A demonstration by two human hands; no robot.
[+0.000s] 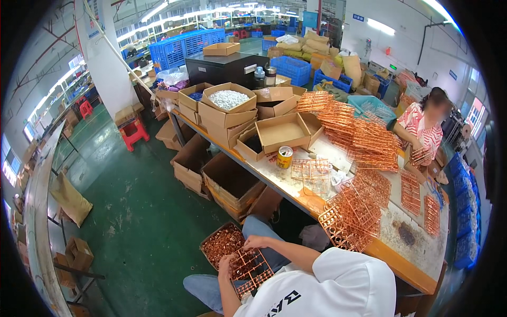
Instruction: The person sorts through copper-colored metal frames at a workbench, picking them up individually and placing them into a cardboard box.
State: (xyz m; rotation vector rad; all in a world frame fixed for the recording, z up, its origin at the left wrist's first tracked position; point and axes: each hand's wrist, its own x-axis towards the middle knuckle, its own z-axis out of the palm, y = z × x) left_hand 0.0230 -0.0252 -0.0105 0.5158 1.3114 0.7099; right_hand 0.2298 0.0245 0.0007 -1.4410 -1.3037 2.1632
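Observation:
A copper-coloured sprue frame [257, 268], a lattice of thin bars, is tilted over my lap. My right hand [256, 242] grips its far edge with closed fingers. At the frame's left side, the fingers of my left hand [227, 264] are bent together; exactly what they pinch is too small to make out. Beneath and beyond both hands sits a cardboard box [203, 245] filled with small copper-coloured rings [223, 242]. The frame's lower end reaches my shirt.
On the workbench [412, 232] to my right lie piles of similar frames [353, 214], a yellow can [284, 157] and several cardboard boxes [282, 133]. Open cartons [232, 179] stand underneath. A co-worker [422, 124] handles frames across the bench. A red stool [134, 133] stands at left.

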